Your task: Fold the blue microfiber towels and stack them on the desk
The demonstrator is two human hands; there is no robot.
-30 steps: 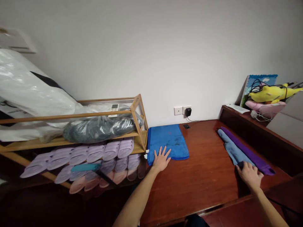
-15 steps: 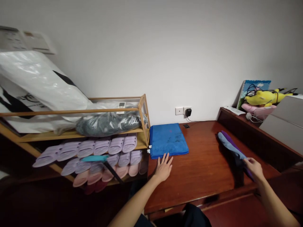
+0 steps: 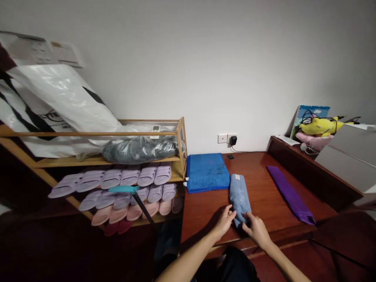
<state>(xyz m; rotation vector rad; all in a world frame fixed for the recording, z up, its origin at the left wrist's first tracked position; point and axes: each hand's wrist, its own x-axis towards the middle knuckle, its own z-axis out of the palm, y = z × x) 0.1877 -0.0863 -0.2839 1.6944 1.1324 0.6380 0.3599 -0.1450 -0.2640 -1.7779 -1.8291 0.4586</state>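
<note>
A long, narrow folded light blue towel [image 3: 240, 196] with a white tag at its far end lies on the table in front of me. My left hand [image 3: 225, 223] pinches its left edge near the close end. At the close right corner my right hand [image 3: 257, 232] grips it between thumb and fingers. Left of the far end, its corner close by, is a stack of folded darker blue towels [image 3: 208, 172]. A folded purple cloth [image 3: 290, 194] lies by itself to the right.
A wooden rack [image 3: 179, 156] on the left holds plastic-wrapped bags [image 3: 141, 149] above rows of slippers [image 3: 114, 178]. Wall sockets with a black plug [image 3: 233, 140] sit behind the brown table [image 3: 255, 168]. On the raised right ledge lies a yellow plush toy [image 3: 319, 127].
The light blue towel has come off the purple cloth and moved left, beside the blue stack. My right hand came with it; my left hand left the stack's front edge for the light blue towel.
</note>
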